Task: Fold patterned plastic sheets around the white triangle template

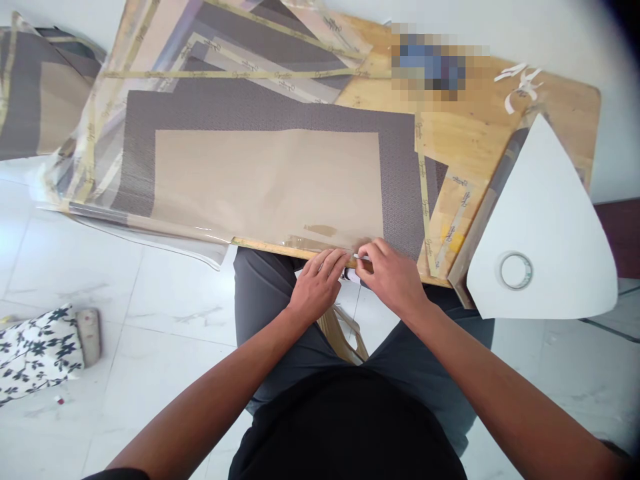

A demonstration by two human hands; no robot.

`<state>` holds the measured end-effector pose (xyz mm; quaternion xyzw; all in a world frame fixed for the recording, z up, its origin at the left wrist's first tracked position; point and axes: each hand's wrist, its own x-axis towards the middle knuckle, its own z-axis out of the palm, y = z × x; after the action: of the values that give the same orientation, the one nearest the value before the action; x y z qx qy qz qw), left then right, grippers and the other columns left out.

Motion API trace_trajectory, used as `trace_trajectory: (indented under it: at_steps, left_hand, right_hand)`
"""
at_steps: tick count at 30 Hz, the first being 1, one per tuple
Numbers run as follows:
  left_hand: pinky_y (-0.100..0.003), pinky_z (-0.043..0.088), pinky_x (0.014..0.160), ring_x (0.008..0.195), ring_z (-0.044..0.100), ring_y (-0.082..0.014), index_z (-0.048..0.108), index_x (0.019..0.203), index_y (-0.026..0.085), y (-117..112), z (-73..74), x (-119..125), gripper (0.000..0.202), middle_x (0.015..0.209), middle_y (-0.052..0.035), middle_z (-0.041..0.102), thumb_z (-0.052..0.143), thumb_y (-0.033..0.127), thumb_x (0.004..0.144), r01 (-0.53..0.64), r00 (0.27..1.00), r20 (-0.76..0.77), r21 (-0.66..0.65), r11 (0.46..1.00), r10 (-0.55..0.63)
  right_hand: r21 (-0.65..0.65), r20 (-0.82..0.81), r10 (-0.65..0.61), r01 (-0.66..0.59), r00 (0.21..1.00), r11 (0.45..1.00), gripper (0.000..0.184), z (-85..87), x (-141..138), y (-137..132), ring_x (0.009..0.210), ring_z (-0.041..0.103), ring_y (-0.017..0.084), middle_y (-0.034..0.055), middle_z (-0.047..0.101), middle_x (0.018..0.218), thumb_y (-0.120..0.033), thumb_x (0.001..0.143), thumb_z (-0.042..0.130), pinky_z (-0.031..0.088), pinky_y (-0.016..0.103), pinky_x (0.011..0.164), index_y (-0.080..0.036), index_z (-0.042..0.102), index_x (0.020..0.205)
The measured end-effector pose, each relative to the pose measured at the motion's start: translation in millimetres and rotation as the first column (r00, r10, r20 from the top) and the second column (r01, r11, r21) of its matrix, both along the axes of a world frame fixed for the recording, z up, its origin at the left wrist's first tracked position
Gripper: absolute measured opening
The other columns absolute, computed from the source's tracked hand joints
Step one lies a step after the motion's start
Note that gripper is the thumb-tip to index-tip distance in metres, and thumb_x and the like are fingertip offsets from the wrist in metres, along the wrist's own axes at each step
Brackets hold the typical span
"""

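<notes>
At the table's near edge my right hand (387,272) is closed in a pinch on a small white strip (356,256). My left hand (319,279) lies beside it, its fingers bent close together over the edge. The left thumb is hidden, and I cannot make out what those fingers hold. Above both hands stretches a flat sheet with a beige middle (265,180) and a dark patterned border (400,180). A clear, shiny film seems to cover part of it. Below the hands, a small white and dark object (353,275) shows only partly.
On the right a large white pointed board (543,200) carries a round ring (517,271). Curled white strips (520,83) lie on the wooden table (480,127) at the back. Clear film with yellow printed bands (250,73) covers more sheets. A floral cloth (40,350) lies at lower left.
</notes>
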<state>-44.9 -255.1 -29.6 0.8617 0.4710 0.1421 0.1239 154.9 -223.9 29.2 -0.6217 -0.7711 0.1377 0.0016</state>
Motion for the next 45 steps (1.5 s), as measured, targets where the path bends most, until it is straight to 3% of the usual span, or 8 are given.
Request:
trace_trajectory:
  at_steps: [7,15,37,45]
  left_hand:
    - [-0.042,0.040,0.127,0.150,0.049,-0.0280,0.052,0.159,0.016,-1.4,-2.0,0.1,0.063,0.158,-0.0109,0.059,0.056,0.011,0.097,-0.001,1.000,-0.015,0.002,1.000,0.001]
    - [-0.043,0.038,0.128,0.151,0.048,-0.0283,0.051,0.160,0.017,-1.7,-4.0,-0.7,0.063,0.159,-0.0102,0.058,0.055,0.011,0.097,0.002,1.000,0.005,-0.005,1.000,-0.001]
    - [-0.043,0.039,0.127,0.150,0.048,-0.0282,0.049,0.161,0.018,-0.9,1.6,-0.2,0.065,0.159,-0.0103,0.057,0.055,0.011,0.097,0.008,1.000,-0.008,-0.039,0.999,-0.008]
    - [-0.042,0.040,0.127,0.150,0.048,-0.0278,0.050,0.160,0.016,-0.7,0.6,-0.2,0.063,0.158,-0.0108,0.058,0.055,0.010,0.097,0.008,1.000,-0.002,-0.022,1.000,-0.009]
  right_hand:
    - [-0.062,0.125,0.024,-0.016,0.992,0.998,0.014,7.7,-15.7,11.1,0.084,0.062,0.019,0.0060,0.068,0.098,-0.025,0.102,0.052,0.022,0.033,0.061,-0.020,0.065,0.098]
    - [-0.089,0.230,0.084,-0.065,0.970,0.994,0.013,5.1,-22.5,20.0,0.082,0.064,0.021,0.0087,0.069,0.095,-0.018,0.098,0.052,0.025,0.033,0.062,-0.019,0.064,0.099]
    - [0.012,0.070,-0.066,0.065,0.995,0.998,0.004,-11.1,-14.5,6.4,0.074,0.055,0.017,0.0023,0.066,0.092,-0.021,0.092,0.056,0.019,0.033,0.061,-0.022,0.058,0.090]
    - [-0.005,-0.003,-0.045,0.045,0.999,0.999,0.010,-2.2,-5.9,1.0,0.080,0.060,0.017,0.0042,0.067,0.099,-0.027,0.101,0.054,0.022,0.032,0.060,-0.022,0.063,0.098]
